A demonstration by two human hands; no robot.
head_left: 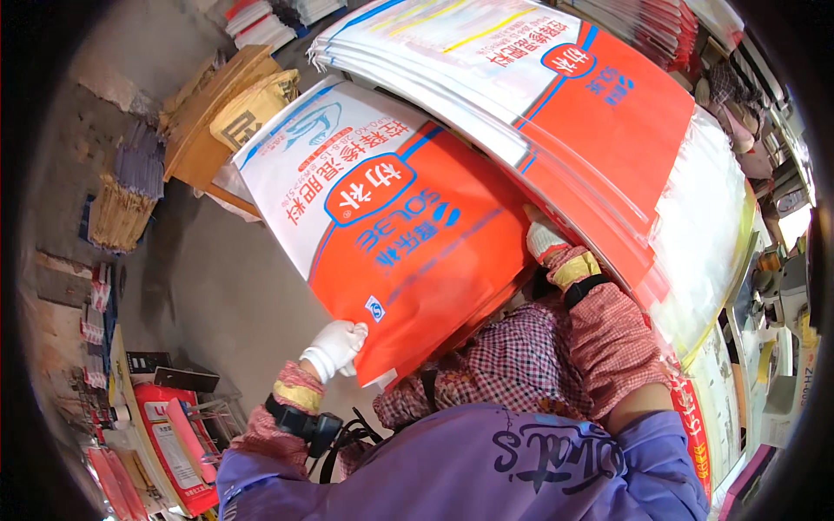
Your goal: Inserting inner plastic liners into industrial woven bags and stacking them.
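A flat, unfilled red and white woven sack [426,234] hangs tilted in front of me, its printed face up. My left hand [334,349], in a white glove, is closed on the sack's near left corner. At the sack's right edge, my gloved right hand [546,239] grips the other near corner; its fingers are partly hidden by the red material. Just beyond and to the right lies a thick stack of matching sacks [599,139], close to my right forearm. The held sack's far end reaches along the stack's left side.
Under the stack is a layer of clear plastic [699,226] on the right. A wooden stand [217,113] with a yellowish sack is at the far left, near bundled sacks [126,213]. A red bag [174,443] stands at lower left. Machine parts [786,321] line the right edge.
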